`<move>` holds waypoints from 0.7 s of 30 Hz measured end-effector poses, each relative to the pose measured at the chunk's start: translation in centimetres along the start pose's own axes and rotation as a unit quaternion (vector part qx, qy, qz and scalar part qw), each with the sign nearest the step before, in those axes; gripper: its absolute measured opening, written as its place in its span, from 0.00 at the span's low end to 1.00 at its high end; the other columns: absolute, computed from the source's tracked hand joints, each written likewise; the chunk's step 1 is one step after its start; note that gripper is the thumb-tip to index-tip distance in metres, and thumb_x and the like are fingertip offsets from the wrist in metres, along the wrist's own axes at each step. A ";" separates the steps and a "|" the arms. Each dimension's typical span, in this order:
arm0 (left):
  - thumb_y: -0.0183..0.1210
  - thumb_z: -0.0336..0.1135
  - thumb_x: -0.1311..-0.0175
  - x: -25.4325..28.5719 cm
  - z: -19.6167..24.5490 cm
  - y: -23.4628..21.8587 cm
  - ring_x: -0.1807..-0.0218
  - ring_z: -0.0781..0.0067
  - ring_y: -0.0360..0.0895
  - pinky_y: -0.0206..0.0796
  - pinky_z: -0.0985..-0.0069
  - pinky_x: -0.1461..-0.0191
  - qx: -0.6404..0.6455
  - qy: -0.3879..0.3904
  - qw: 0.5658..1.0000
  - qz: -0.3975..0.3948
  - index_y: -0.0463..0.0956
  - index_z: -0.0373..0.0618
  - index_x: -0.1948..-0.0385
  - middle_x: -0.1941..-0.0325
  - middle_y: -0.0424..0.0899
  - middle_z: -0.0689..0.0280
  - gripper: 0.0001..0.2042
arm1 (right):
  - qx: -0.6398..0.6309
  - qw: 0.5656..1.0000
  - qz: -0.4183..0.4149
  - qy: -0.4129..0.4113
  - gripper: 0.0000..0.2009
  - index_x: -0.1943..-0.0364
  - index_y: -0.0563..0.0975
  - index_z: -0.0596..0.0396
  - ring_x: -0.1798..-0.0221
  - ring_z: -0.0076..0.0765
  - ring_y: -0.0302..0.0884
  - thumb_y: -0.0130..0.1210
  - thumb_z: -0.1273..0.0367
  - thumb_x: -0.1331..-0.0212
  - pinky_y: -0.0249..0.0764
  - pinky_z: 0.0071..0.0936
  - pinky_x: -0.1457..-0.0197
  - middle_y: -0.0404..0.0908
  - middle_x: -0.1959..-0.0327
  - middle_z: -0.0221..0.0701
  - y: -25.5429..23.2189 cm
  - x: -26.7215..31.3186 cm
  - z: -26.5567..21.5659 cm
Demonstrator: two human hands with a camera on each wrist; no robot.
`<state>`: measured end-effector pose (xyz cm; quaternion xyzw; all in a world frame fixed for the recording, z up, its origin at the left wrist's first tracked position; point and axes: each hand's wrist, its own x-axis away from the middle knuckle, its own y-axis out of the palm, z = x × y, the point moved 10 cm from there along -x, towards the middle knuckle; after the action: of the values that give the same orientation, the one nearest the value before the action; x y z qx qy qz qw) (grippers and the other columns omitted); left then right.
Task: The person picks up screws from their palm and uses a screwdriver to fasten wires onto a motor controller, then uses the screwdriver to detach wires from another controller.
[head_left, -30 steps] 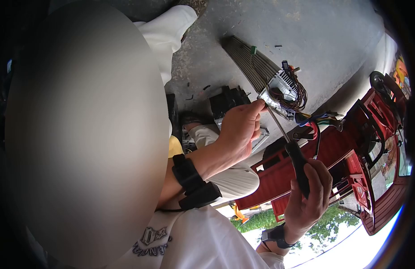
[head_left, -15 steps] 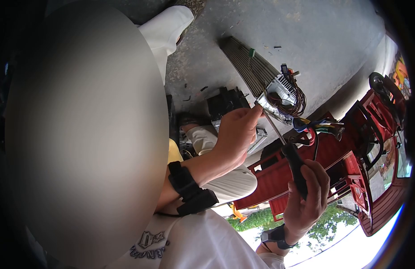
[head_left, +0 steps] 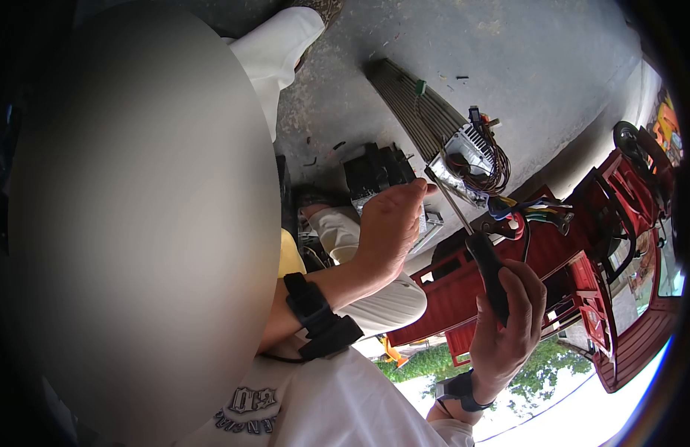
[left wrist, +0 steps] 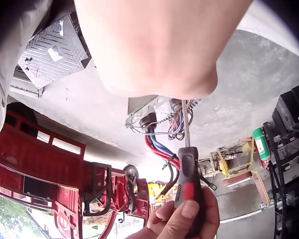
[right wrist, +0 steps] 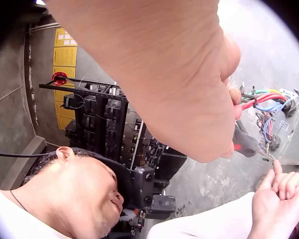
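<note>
My right hand [head_left: 509, 305] grips the black handle of a screwdriver [head_left: 488, 268], whose handle shows a red patch in the left wrist view. Its metal shaft reaches the near corner of a long finned metal unit [head_left: 419, 104]. Coiled thin wires [head_left: 496, 167] hang on the unit's end plate. Thick red, blue and black cables [left wrist: 162, 152] come out of it. My left hand [head_left: 393, 223] is just beside the screwdriver tip, apart from the unit. In the right wrist view the left hand's [right wrist: 281, 199] index finger points up and the other fingers curl loosely, with nothing visible in them.
A black box-shaped part [head_left: 378, 167] lies on the grey floor [head_left: 539, 67] near my leg. A red cargo vehicle [head_left: 509, 276] stands close behind the cables. Black racks with units [right wrist: 102, 114] line a wall in the right wrist view, and a green cylinder [left wrist: 261, 144] stands at one side.
My left fingers have drawn back from the unit's corner and the screwdriver tip, where they were touching. The screwdriver has shifted slightly, its tip now at the corner.
</note>
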<state>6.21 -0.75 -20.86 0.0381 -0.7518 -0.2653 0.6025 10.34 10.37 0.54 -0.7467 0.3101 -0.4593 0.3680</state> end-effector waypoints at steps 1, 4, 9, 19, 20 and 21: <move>0.61 0.41 0.26 -0.2 0.1 -0.7 0.83 0.92 0.49 0.40 0.81 0.79 -0.027 0.010 0.999 0.014 0.83 0.37 0.56 0.84 0.59 0.83 0.14 | 0.001 1.000 0.000 0.006 0.24 0.44 0.77 0.59 0.48 0.53 0.81 0.66 0.79 0.49 0.80 0.41 0.52 0.79 0.46 0.47 0.0 0.1 0.1; 0.62 0.41 0.27 -0.2 0.4 -1.1 0.82 0.91 0.47 0.40 0.82 0.77 -0.065 0.024 0.997 0.039 0.82 0.38 0.52 0.82 0.58 0.83 0.14 | -0.002 1.000 0.000 0.015 0.25 0.43 0.76 0.58 0.48 0.53 0.80 0.65 0.79 0.48 0.80 0.42 0.52 0.78 0.46 0.46 0.1 0.0 0.1; 0.61 0.37 0.26 -0.7 0.7 -1.8 0.81 0.92 0.49 0.42 0.82 0.77 -0.098 0.040 0.992 0.066 0.80 0.38 0.46 0.81 0.62 0.83 0.15 | 0.003 1.000 -0.006 0.019 0.25 0.42 0.75 0.57 0.47 0.53 0.79 0.65 0.79 0.47 0.78 0.44 0.51 0.78 0.46 0.46 0.3 -0.1 -0.3; 0.60 0.39 0.26 -1.2 0.7 -1.0 0.73 0.92 0.59 0.53 0.84 0.71 -0.053 0.027 0.998 0.026 0.81 0.36 0.45 0.71 0.74 0.80 0.17 | 0.021 0.998 0.011 0.062 0.22 0.44 0.76 0.59 0.46 0.53 0.78 0.64 0.77 0.45 0.76 0.45 0.48 0.79 0.46 0.44 0.6 1.0 0.1; 0.60 0.39 0.26 -1.2 0.6 -1.1 0.73 0.92 0.59 0.52 0.84 0.72 -0.048 0.018 0.998 0.025 0.81 0.36 0.45 0.72 0.73 0.80 0.17 | 0.017 0.998 0.013 0.066 0.22 0.44 0.76 0.59 0.46 0.53 0.78 0.65 0.77 0.45 0.76 0.45 0.48 0.79 0.46 0.44 0.6 1.0 0.2; 0.60 0.39 0.26 -1.3 0.7 -1.1 0.73 0.92 0.59 0.52 0.84 0.72 -0.046 0.017 0.998 0.026 0.81 0.36 0.45 0.72 0.73 0.80 0.17 | 0.018 0.998 0.011 0.065 0.22 0.44 0.76 0.59 0.46 0.53 0.78 0.65 0.77 0.45 0.76 0.45 0.48 0.79 0.46 0.44 0.6 0.9 0.1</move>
<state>5.66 -0.96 -22.57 -0.0046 -0.7291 -0.2829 0.6232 10.76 9.35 0.44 -0.7048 0.3334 -0.5085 0.3655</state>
